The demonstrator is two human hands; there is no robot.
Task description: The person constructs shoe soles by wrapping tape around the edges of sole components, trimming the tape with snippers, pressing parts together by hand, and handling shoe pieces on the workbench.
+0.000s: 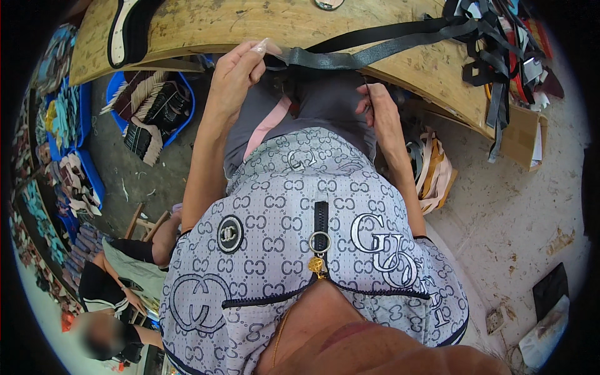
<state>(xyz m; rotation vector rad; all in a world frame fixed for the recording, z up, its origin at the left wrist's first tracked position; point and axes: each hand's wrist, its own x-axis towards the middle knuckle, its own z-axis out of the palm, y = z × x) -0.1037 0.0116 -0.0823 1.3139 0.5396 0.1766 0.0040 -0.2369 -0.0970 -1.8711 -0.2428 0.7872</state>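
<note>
The strap (331, 60) is long, narrow and dark, nearly black, with a greyish sheen on its broad face and a soft bend along its length. It lies across the near edge of the bench (219, 28), one end at the left hand (232, 78), the rest running to a tangle of straps (497, 53) at the bench's right end. The left fingers (247, 57) are pinched around that end, just off the bench's near edge. The right hand (386, 115), below the same edge, has its fingers curled inward; whether they grip anything I cannot tell.

Counting: two dark lengths cross the bench side by side, though I cannot tell if they are one looped strap or two. One black curved piece (139, 31) with a pale, dotted face lies on the bench's left end, and one round item (328, 4) sits at its far edge. Below the bench's left end is one blue basket (192, 97) of dark red, cream and black strips. One pink strip (269, 125) lies over the lap, before the bench, and one cardboard box (517, 134) stands off the bench's right end
</note>
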